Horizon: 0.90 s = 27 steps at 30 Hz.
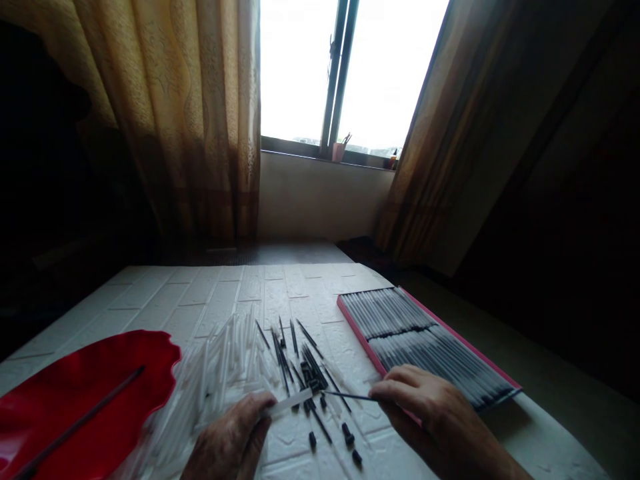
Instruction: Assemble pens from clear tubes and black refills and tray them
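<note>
My left hand (233, 433) pinches a translucent plastic tube (287, 403), whose far end points right. My right hand (433, 413) holds a thin dark pen refill (350, 396) between thumb and fingers; its tip is close to the tube's end, and whether they touch I cannot tell. Between the hands lie loose dark refills (317, 427) and small black pen plugs (347, 435). A heap of clear tubes (225, 360) spreads beside and behind my left hand. Just past my right hand, a pink-edged box (363, 340) holds two rows of pens (390, 313).
A red wavy-rimmed dish (115, 360) with a long dark rod (80, 421) across it sits at the left. The white brick-patterned table (205, 287) ends before a window. A pink cup (338, 153) stands on the sill, and curtains (200, 120) hang either side.
</note>
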Tool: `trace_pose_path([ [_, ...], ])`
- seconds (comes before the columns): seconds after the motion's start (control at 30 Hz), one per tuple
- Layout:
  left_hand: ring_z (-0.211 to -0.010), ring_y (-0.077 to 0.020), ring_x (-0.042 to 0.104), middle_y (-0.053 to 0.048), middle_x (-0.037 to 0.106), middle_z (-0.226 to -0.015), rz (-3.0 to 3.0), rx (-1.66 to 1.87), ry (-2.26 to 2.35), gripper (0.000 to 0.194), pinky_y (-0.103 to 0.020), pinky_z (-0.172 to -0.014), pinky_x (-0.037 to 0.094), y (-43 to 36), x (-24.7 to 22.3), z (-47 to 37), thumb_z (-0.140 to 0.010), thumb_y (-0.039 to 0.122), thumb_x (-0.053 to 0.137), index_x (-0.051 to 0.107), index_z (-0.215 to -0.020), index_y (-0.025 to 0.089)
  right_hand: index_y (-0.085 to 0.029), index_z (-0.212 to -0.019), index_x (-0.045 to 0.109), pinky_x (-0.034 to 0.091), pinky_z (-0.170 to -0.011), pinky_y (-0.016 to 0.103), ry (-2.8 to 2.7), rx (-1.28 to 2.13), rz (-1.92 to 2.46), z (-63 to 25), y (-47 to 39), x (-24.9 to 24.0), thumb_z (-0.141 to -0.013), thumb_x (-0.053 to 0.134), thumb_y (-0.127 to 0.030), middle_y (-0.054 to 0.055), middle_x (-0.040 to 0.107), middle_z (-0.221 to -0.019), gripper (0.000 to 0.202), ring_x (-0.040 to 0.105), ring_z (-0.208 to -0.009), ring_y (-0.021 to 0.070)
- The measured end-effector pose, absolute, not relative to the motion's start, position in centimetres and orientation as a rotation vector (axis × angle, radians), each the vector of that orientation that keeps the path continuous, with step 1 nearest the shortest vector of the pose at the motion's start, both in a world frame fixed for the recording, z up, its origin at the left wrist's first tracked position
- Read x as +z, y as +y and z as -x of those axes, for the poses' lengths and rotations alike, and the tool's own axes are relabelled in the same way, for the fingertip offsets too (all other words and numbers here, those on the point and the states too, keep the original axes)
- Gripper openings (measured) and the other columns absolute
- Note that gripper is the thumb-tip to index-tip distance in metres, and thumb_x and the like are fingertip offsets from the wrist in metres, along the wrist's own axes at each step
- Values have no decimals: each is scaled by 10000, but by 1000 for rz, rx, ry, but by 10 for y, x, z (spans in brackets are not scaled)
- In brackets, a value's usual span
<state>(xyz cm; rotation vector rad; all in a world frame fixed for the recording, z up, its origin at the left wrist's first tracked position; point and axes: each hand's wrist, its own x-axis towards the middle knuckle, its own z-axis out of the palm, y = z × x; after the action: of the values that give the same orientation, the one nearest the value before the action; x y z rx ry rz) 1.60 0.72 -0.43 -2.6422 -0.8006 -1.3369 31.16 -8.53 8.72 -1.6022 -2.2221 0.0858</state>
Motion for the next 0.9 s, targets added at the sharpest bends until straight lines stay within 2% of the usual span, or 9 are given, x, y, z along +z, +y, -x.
trace_pose_path([
  [0.33,-808,-152,796,-42,804,-912,2674,-1277,-776,291,-166,-745,611,4,0,-16,-1087,371,301,551,-1152,236,-228,-955,708,410,-665,287,-2307,108,1620,-302,-77,91,-979,458,-202,51,690,-849,252,625,-774,197],
  [0.57,-768,-168,794,-52,803,-874,2669,-1240,-729,277,-212,-709,619,2,-2,-18,-1089,356,316,546,-1154,216,-210,-820,696,380,-644,280,-2380,102,1557,-287,-71,101,-974,498,-197,37,685,-783,251,609,-719,176],
  [0.7,-697,-168,784,-23,795,-809,2705,-1303,-690,239,-218,-658,611,-2,4,-20,-1083,374,348,538,-1137,240,-191,-923,712,427,-672,262,-2316,246,1372,-269,-56,111,-916,623,-218,40,732,-811,93,646,-722,164],
  [0.73,-698,-165,784,-15,795,-803,2728,-1321,-694,236,-212,-663,609,-3,6,-19,-1083,379,347,530,-1151,246,-182,-962,712,439,-670,259,-2282,286,1317,-266,-52,116,-908,644,-254,42,742,-819,113,651,-713,162],
  [0.83,-777,-167,791,-10,803,-853,2807,-1380,-772,251,-196,-732,606,-3,5,-17,-1081,387,349,497,-1242,263,-166,-1016,705,464,-671,251,-2101,314,1232,-268,-39,132,-961,549,-331,57,755,-867,234,669,-730,155],
  [0.9,-793,-166,794,-6,802,-874,2839,-1435,-806,274,-182,-742,605,-1,0,-16,-1078,388,352,479,-1296,279,-171,-963,708,461,-664,250,-2000,257,1294,-276,-34,136,-986,468,-321,51,745,-831,284,668,-723,153],
])
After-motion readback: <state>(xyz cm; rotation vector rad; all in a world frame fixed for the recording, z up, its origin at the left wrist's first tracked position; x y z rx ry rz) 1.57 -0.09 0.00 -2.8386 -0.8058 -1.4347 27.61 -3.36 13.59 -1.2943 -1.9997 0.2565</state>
